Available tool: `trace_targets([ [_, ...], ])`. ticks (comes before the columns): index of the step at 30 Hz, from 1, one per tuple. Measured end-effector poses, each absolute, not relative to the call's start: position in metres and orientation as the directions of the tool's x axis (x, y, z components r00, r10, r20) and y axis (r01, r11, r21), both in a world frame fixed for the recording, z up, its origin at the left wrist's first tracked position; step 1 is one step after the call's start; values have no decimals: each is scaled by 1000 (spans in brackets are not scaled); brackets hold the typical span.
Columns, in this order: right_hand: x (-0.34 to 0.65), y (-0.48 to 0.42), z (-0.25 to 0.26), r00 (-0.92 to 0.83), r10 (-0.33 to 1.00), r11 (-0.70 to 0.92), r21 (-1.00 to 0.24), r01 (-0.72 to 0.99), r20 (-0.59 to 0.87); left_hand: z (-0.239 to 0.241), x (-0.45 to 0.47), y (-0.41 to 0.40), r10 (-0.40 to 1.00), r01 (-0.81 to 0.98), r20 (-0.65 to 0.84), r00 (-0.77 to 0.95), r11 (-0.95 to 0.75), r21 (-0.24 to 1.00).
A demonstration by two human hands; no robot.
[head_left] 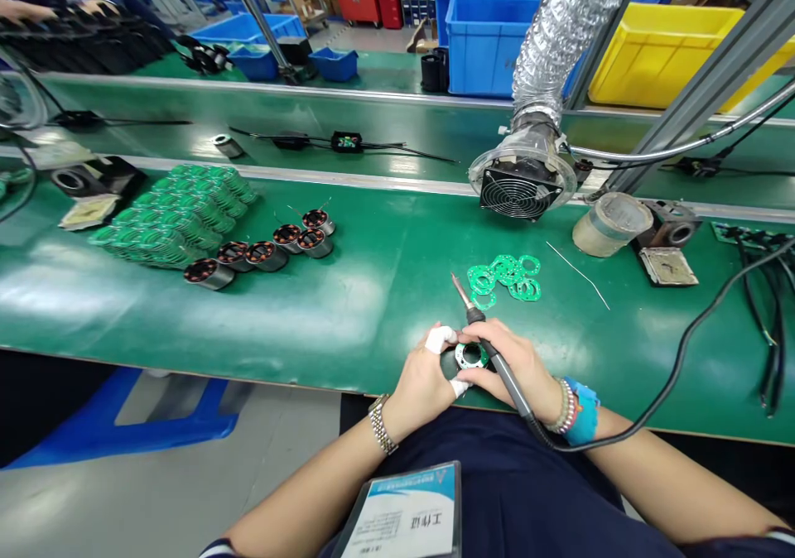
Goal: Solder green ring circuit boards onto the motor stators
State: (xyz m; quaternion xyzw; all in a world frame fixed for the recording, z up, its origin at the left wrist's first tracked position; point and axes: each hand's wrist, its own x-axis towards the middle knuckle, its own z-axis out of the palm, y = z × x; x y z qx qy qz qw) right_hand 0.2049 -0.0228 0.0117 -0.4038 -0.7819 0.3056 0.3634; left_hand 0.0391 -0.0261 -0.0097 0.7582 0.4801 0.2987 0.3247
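A green workbench [385,293] is stretching beyond the fingers. A taped left hand [419,377] and a right hand [527,367], a soldering iron [504,373] lying across its fingers, are clamping fingertips on a round part [460,359] between them.

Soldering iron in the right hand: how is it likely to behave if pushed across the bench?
The soldering iron may roll, since its handle looks round and slim. It will probably not bend, as it runs straight from handle to tip. Its cord looks flexible, hanging in a loose curve, and could tug the handle end.
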Motion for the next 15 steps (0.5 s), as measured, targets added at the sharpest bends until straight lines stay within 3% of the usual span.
trace_targets([
  [6,210,-21,6,-472,819,518,-775,362,327,-11,37,-26,923,525,110,370,-305,794],
  [12,216,-17,11,-512,786,545,-780,307,346,7,8,-15,794,344,11,608,-276,897],
  [15,222,-21,15,-447,811,543,-769,337,377,15,0,-10,782,308,-1,624,-245,919],
])
